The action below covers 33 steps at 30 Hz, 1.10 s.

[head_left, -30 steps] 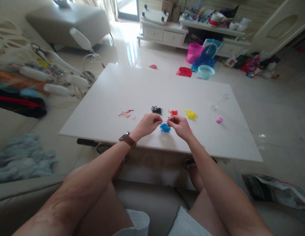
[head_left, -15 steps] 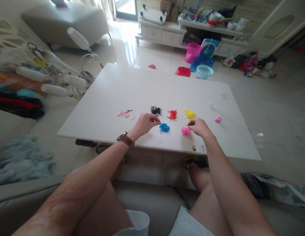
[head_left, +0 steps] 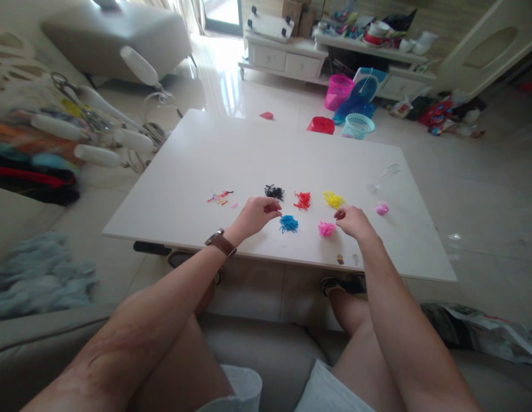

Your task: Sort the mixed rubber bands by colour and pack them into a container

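Small heaps of thin, rubber-band-like strands lie on the white table (head_left: 291, 137). My left hand (head_left: 260, 213) hovers at the left of the blue heap (head_left: 288, 224), its thumb and fingertips pinched together. Just beyond it is the black heap (head_left: 275, 192). To the right of the pink heap (head_left: 326, 229), my right hand (head_left: 352, 220) is also closed in a pinch, a little apart from it. Anything between the fingertips of either hand is too small to make out. The red heap (head_left: 302, 200) and yellow heap (head_left: 333, 199) lie farther back.
Mixed coloured bits (head_left: 221, 198) are scattered at the left of the table. Toward the right lie a pink lump (head_left: 382, 209) and a clear object (head_left: 390, 170). Two small flat pieces, one a yellow figure (head_left: 340, 259), rest by the near edge. Baskets (head_left: 358, 125) stand beyond.
My right hand has drawn slightly right, away from the pink heap it was touching. My left hand keeps its place beside the blue heap. The view has shifted a little.
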{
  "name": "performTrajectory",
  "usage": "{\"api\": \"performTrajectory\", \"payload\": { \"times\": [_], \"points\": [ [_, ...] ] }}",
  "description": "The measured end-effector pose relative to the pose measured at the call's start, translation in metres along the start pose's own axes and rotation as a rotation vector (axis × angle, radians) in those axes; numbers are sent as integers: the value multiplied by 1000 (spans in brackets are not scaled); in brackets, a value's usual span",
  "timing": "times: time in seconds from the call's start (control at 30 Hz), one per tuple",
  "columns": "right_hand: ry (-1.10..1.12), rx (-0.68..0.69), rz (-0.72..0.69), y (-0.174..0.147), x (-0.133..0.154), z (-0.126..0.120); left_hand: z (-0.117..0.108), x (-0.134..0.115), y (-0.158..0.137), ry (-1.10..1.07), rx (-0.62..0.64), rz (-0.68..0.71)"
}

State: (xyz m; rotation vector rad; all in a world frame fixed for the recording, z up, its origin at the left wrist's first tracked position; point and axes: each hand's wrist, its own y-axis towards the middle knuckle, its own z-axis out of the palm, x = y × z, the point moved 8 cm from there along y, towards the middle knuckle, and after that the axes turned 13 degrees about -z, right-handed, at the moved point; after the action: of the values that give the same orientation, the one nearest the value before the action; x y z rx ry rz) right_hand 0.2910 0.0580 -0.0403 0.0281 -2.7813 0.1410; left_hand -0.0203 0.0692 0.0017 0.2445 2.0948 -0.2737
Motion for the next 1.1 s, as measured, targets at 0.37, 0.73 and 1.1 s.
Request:
{"api": "performTrajectory", "payload": {
  "times": [0.37,0.73,1.1],
  "points": [
    [543,-46,-460,-9,118,5,18,24,6,-480,160,-241],
    [638,-4,-634,-22,155,10,25,28,5,-658,201,-314],
    [648,32,-653,-25,164,14,31,33,5,-655,225,-348]
  ]
}}
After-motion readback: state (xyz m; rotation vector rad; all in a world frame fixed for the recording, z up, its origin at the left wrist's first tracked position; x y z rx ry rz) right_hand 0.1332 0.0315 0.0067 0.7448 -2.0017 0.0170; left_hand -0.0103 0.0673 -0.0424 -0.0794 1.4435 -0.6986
